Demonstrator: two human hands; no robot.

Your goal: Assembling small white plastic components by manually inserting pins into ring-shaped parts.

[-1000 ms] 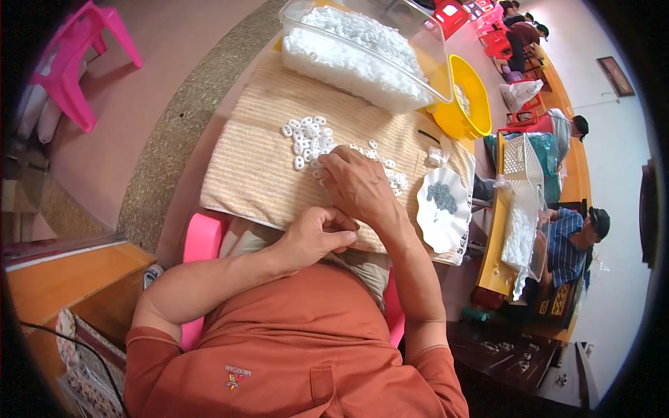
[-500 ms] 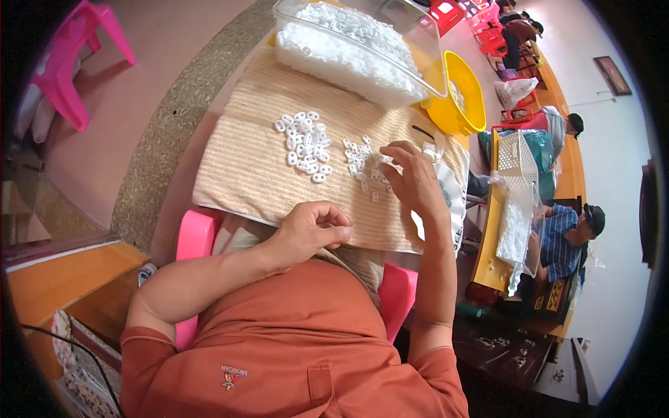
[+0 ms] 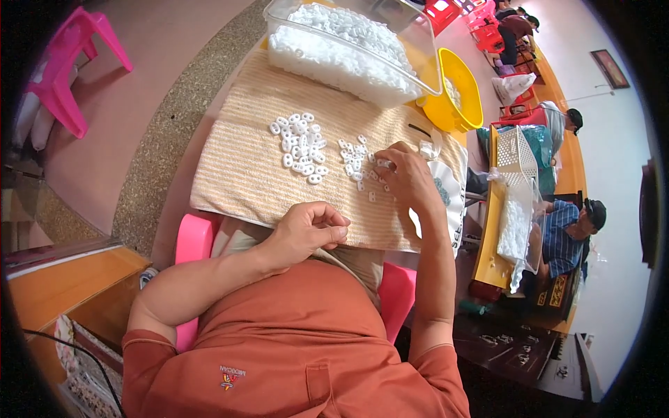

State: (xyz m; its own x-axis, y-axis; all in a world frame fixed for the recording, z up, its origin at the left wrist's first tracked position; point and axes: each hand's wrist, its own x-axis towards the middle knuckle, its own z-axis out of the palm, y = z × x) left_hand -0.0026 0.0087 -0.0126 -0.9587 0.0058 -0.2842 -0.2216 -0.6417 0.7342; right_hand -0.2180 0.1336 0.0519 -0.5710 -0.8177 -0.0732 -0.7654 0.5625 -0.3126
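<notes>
My left hand (image 3: 311, 226) hovers at the near edge of a striped towel (image 3: 240, 164), thumb and fingertips pressed together. Whatever it may hold is too small to make out. On the right side of the towel, my right hand (image 3: 410, 175) pinches a small white plastic piece at its fingertips, among a scattered group of small white pieces (image 3: 357, 155). Some of these are hidden under the hand. Farther left lies a heap of larger oval white pieces (image 3: 302, 146), each with two holes.
A clear bin (image 3: 348, 80) full of white pieces stands at the towel's far end, beside a yellow basin (image 3: 449, 115). A short black strip (image 3: 419, 129) lies near the basin. At right, a person (image 3: 566, 233) sits by another table (image 3: 484, 251). A pink stool (image 3: 70, 76) stands at left.
My right hand's fingers have come down and closed in on the small white pieces. The left hand keeps its pinch in nearly the same place. The whole view has shifted slightly.
</notes>
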